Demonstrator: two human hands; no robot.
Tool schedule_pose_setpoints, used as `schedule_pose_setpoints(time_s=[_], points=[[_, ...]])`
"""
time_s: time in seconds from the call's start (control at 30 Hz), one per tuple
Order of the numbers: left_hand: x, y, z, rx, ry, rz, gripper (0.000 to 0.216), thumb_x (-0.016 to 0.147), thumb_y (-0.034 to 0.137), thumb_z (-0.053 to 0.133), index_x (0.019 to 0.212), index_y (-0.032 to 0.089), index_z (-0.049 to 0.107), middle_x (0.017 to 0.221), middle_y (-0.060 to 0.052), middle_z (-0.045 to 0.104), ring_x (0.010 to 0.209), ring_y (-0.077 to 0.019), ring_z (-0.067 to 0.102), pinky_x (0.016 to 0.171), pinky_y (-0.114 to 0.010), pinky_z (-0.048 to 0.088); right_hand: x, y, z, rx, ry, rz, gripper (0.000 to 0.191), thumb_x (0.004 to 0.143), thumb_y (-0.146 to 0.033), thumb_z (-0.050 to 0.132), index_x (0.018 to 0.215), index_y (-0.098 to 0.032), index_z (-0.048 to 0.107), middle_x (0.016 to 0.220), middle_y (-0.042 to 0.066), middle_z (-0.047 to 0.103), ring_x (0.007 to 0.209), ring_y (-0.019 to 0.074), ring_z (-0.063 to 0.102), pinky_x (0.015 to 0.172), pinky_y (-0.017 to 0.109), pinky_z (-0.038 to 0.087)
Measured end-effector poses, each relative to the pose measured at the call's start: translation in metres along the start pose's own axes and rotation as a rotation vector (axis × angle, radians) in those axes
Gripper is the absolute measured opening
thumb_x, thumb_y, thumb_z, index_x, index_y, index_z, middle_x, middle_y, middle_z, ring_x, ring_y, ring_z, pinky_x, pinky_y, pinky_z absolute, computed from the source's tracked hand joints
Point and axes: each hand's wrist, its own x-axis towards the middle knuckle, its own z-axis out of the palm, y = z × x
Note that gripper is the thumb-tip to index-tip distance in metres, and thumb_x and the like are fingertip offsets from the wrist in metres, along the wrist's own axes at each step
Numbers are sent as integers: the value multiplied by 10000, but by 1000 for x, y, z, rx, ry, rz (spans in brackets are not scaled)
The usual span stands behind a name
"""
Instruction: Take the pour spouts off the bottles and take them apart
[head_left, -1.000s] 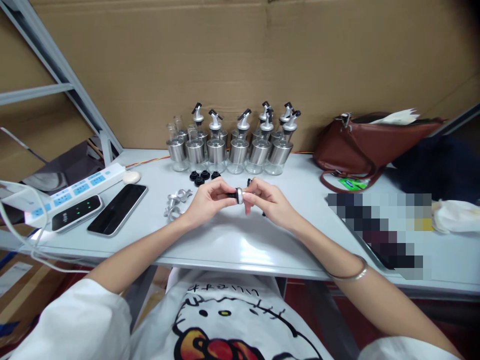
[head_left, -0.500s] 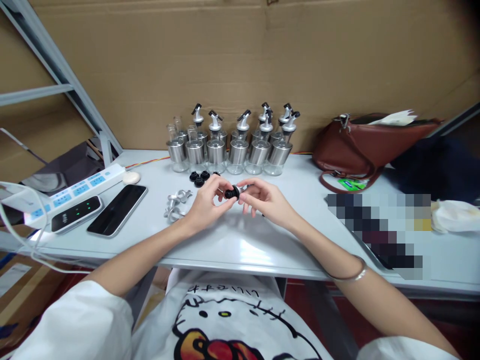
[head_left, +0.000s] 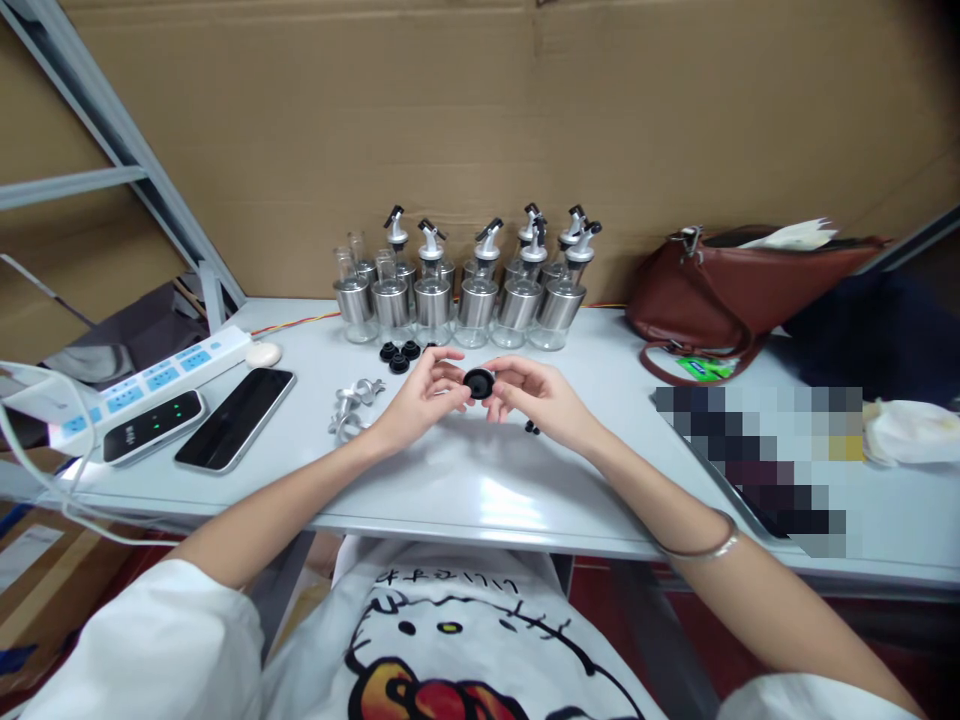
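Between my hands, above the table, is a round black stopper, its flat face turned toward me. My right hand grips it from the right between thumb and fingers. From the other side, my left hand pinches its left edge. Whatever sits behind the stopper is hidden now. Several loose black stoppers lie just beyond my left hand. Silver pourer spouts are heaped to the left of that hand. Small black pieces lie partly covered under my right hand.
Glass-and-steel oil bottles stand in rows at the back, several topped with pourers. At left are a phone, a power strip and a small device. A brown bag sits right, near a blurred-out flat item.
The black stopper has turned from sideways to face me and shifted slightly right. A silver part seen beside it earlier is out of sight. The small black pieces now show more.
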Motion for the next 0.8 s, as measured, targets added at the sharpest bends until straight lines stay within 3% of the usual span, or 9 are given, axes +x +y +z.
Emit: schedule_pose_setpoints(time_s=[0.27,0.5,0.8], points=[[-2,1,4,125,21,45,392,701,246,670,1026,206,455,796,31,483,781,-121,548,703,-243,462,-4,0,5,-201,-51,-13,363,755,-262,594,1105,-173,562,787,33,633,759,178,644,577,289,547],[-5,-3,6,253,-28,36,351,743,229,608,1057,199,454,718,49,469,673,-111,505,662,-254,426,-4,2,5,-262,-102,54,294,753,-222,523,1037,-162,565,653,10,640,593,142,627,471,231,481],[-6,-3,7,288,-79,-4,334,759,237,562,1065,193,435,751,40,480,682,-121,525,662,-268,432,-6,0,6,-237,-153,114,256,756,-246,521,996,-157,525,652,26,664,575,145,635,428,211,453]])
